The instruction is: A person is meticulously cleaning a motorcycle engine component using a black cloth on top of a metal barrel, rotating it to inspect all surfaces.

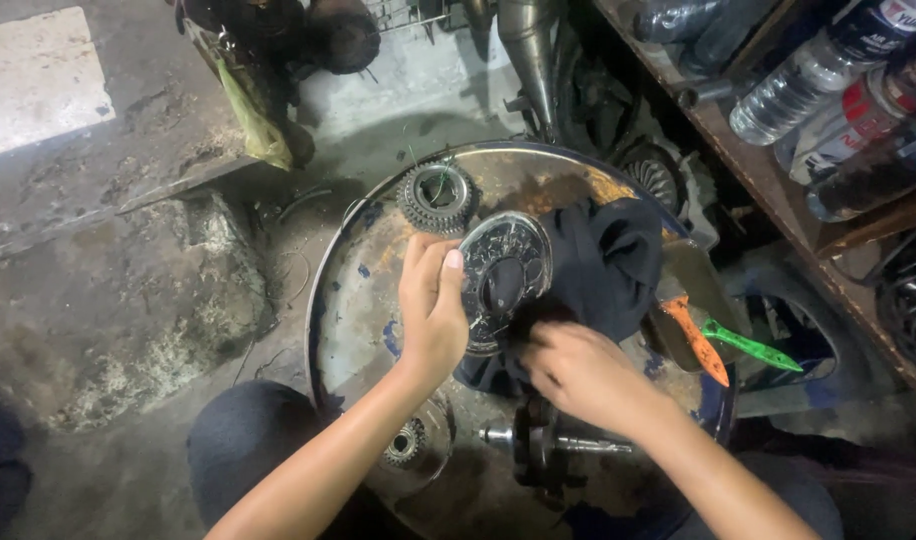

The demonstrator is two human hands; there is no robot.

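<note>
Metal disc [503, 280]: standing tilted on edge near the middle of the round drum top [353, 300], face turned toward the person. Left hand [430, 312] is gripping its left rim, fingers closed. Right hand [578, 372] is pressing a dark cloth [603, 265] against its lower right edge, fingers bunched. Both hands are touching it; a toothed gear [436, 198] is lying just beyond.
</note>
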